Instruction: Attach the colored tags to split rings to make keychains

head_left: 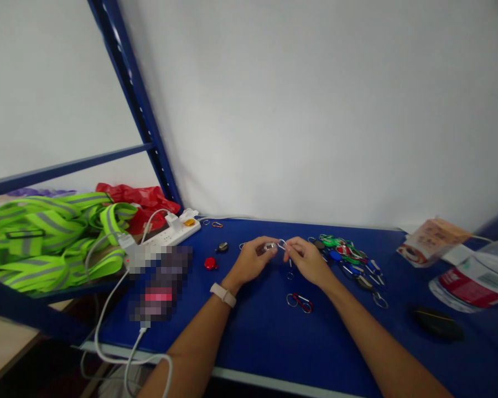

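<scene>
My left hand [251, 261] pinches a small clear-and-silver badge reel [269, 246] between thumb and fingers. Close beside it, the fingertips of my right hand [309, 261] are closed on a metal split ring [282, 244], which meets the reel's right side. Whether the two are joined is too small to make out. Below my right fingers a small ring [290, 275] lies on the blue table. Nearer to me is a red carabiner [304, 302] with rings. Left of my hands lie a red badge reel [210, 263] and a black badge reel [222, 247].
A pile of coloured carabiners and reels [351, 255] lies to the right. Beyond it are a paper packet [426, 243], a plastic bottle [467, 284] and a black object [436, 324]. At left are a power strip [172, 236], a plugged-in phone [161, 284] and yellow-green reflective straps [45, 232].
</scene>
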`<state>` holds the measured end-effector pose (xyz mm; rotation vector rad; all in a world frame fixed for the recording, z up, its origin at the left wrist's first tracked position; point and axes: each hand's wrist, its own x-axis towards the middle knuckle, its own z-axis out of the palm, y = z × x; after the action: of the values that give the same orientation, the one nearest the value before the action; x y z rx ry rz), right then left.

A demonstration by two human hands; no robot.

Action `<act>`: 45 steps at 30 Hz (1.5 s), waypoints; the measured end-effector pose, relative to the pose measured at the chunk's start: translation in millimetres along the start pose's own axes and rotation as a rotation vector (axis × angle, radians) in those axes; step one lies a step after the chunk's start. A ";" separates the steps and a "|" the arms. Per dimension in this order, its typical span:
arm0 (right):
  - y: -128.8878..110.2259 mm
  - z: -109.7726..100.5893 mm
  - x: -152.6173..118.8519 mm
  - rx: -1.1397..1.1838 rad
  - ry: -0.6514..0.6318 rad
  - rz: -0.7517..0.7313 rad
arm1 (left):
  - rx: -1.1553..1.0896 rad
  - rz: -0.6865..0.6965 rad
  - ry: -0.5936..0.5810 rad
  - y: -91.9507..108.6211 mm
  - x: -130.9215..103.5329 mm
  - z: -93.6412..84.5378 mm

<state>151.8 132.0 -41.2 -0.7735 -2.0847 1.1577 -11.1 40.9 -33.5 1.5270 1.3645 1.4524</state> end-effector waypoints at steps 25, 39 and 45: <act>-22.2 6.5 -14.0 -1.010 -0.196 -0.135 | -0.166 -0.091 -0.069 -4.6 2.1 4.6; -21.3 4.4 -10.4 -0.743 -0.147 -0.004 | 0.386 0.207 0.022 -1.1 -1.5 1.8; -14.5 9.6 -9.7 -0.669 -0.110 -0.002 | 0.488 0.263 0.009 -2.6 -1.8 3.1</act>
<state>148.1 113.6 -34.9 -1.0151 -2.5951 0.4875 -8.6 40.6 -37.1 2.0730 1.6566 1.3337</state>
